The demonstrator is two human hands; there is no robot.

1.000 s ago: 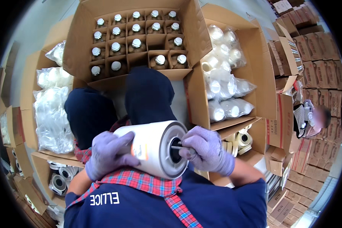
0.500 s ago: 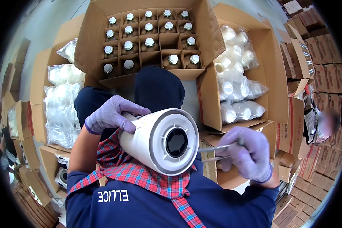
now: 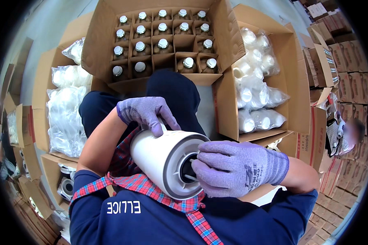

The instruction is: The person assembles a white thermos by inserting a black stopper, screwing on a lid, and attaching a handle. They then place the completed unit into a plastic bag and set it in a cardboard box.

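Note:
A white, cylindrical jug (image 3: 151, 157) with a side handle lies tipped in my lap, its round grey-white base turned towards me. My left hand (image 3: 149, 113), in a purple knit glove, is closed round the handle on the jug's upper side. Over the base is my gloved right hand (image 3: 239, 167), fingers bent together around a thin metal tool that the glove mostly hides. The tool's end (image 3: 189, 177) reaches into the dark round opening (image 3: 185, 169) at the centre of the base. Which kind of tool it is, I cannot tell.
Ahead stands a divided carton (image 3: 163, 65) of several white-capped bottles (image 3: 162, 43), one compartment without a bottle. Open cartons of bagged white parts flank me, left (image 3: 45, 102) and right (image 3: 294, 81). Stacked boxes (image 3: 347, 94) and another person (image 3: 343, 134) are at far right.
My right hand has moved left with the metal tool, from beside the jug onto its base opening. My left hand has shifted right along the handle, and the jug has turned slightly.

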